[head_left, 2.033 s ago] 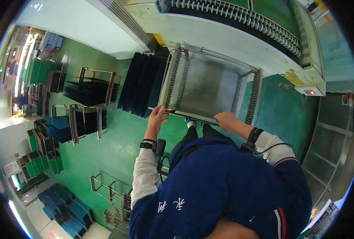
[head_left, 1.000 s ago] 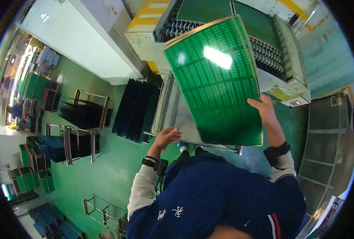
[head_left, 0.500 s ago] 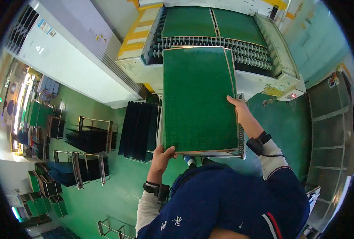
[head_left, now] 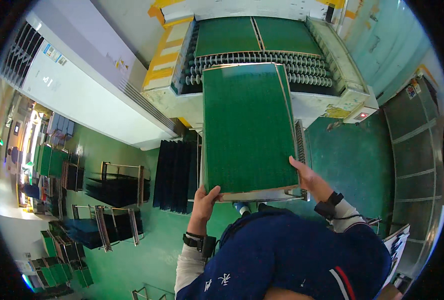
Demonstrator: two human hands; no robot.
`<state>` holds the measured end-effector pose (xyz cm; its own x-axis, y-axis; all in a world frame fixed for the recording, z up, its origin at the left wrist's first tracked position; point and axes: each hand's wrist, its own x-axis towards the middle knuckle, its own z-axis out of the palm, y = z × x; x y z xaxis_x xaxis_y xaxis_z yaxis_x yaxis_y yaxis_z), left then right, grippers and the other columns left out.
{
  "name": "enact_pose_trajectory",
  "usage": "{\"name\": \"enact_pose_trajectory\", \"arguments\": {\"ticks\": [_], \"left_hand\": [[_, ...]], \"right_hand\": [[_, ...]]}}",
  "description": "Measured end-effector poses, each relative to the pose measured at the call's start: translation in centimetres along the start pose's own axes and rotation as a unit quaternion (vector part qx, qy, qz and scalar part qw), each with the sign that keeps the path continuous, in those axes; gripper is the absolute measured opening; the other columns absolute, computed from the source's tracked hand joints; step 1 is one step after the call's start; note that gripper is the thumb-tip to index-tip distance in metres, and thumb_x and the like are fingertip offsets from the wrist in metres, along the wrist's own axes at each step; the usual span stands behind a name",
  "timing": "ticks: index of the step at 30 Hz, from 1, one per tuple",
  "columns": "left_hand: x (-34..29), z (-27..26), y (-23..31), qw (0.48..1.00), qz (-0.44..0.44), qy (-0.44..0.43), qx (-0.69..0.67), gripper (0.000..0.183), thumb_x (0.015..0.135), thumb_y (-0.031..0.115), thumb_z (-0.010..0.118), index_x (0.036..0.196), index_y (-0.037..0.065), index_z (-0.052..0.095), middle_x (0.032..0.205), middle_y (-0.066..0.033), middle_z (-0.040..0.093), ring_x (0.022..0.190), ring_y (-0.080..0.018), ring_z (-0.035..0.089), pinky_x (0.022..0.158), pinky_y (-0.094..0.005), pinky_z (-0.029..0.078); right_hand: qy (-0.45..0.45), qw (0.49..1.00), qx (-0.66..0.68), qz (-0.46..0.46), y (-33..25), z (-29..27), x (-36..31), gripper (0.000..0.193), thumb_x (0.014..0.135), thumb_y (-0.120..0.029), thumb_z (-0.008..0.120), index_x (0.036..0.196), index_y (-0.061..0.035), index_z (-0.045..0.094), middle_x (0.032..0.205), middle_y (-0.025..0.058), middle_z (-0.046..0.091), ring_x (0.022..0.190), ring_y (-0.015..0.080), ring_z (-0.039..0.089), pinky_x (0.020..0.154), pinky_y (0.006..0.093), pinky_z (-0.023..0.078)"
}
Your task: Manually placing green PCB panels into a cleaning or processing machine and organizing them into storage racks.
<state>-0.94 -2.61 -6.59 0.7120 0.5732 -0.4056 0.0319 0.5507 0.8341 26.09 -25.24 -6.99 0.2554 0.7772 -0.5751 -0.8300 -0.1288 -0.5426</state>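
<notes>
Left hand and right hand holding a flat green rectangular panel

Closed on the panel's near left corner, the left hand has its thumb on top; the right hand grips the right edge close to the near corner, thumb along the rim, fingers hidden below. The panel has copper-coloured edges, and a second edge line runs down its right side. It lies over a silver metal rack with toothed sides, its far end overlapping rows of pale grey disc rollers; whether it touches them, I cannot tell. Beyond the rollers, two green panels lie side by side in a cream-white machine. Left of the rack stand upright dark sheets; farther left is a tall white cabinet.
</notes>
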Motion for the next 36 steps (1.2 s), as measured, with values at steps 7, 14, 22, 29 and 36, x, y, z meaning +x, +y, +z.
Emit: {"name": "enact_pose_trajectory", "arguments": {"ticks": [7, 14, 22, 29, 36], "left_hand": [[1.5, 0.8, 1.6, 0.999, -0.003, -0.001, -0.049, 0.020, 0.090, 0.005, 0.057, 0.110, 0.001, 0.055, 0.088, -0.0054, 0.063, 0.064, -0.0118, 0.058, 0.056, -0.0251, 0.048], [0.8, -0.9, 2.8, 0.997, -0.005, 0.017, -0.081, 0.018, 0.091, 0.004, 0.056, 0.109, 0.002, 0.059, 0.088, -0.0051, 0.064, 0.067, -0.0129, 0.059, 0.057, -0.0241, 0.048], [1.5, -1.5, 2.6, 0.979, 0.048, -0.009, -0.197, 0.016, 0.094, 0.009, 0.053, 0.107, 0.004, 0.061, 0.099, -0.0072, 0.067, 0.085, -0.0182, 0.064, 0.069, -0.0303, 0.051], [3.6, -2.4, 2.9, 0.972, 0.068, -0.022, -0.223, 0.016, 0.094, 0.010, 0.053, 0.108, 0.006, 0.062, 0.102, -0.0066, 0.067, 0.088, -0.0175, 0.063, 0.070, -0.0307, 0.051], [5.9, -2.8, 3.6, 0.972, 0.074, -0.032, -0.221, 0.017, 0.095, 0.015, 0.054, 0.109, 0.007, 0.061, 0.103, -0.0059, 0.067, 0.088, -0.0169, 0.063, 0.072, -0.0311, 0.052]], "right_hand": [[0.038, 0.996, 0.058, -0.055, -0.1, -0.3, -0.3, 0.048, 0.091, -0.039, 0.058, 0.123, -0.0027, 0.053, 0.117, 0.0138, 0.062, 0.100, 0.0268, 0.064, 0.085, 0.0439, 0.053], [0.040, 0.986, 0.101, -0.126, -0.9, -3.7, 0.0, 0.033, 0.091, -0.021, 0.059, 0.116, 0.0002, 0.054, 0.110, 0.0128, 0.064, 0.100, 0.0265, 0.064, 0.084, 0.0434, 0.053], [0.069, 0.968, 0.149, -0.191, -2.7, -4.7, -1.4, 0.027, 0.090, -0.009, 0.056, 0.114, 0.0020, 0.052, 0.108, 0.0152, 0.062, 0.095, 0.0287, 0.064, 0.085, 0.0438, 0.053], [0.125, 0.953, 0.145, -0.233, -4.5, -8.3, -2.9, 0.026, 0.088, -0.014, 0.059, 0.112, -0.0033, 0.055, 0.105, 0.0100, 0.064, 0.091, 0.0252, 0.064, 0.078, 0.0380, 0.053], [0.127, 0.942, 0.130, -0.282, -7.2, -10.7, -4.7, 0.030, 0.088, -0.017, 0.060, 0.114, -0.0024, 0.055, 0.106, 0.0099, 0.064, 0.092, 0.0241, 0.063, 0.080, 0.0376, 0.052]]}}
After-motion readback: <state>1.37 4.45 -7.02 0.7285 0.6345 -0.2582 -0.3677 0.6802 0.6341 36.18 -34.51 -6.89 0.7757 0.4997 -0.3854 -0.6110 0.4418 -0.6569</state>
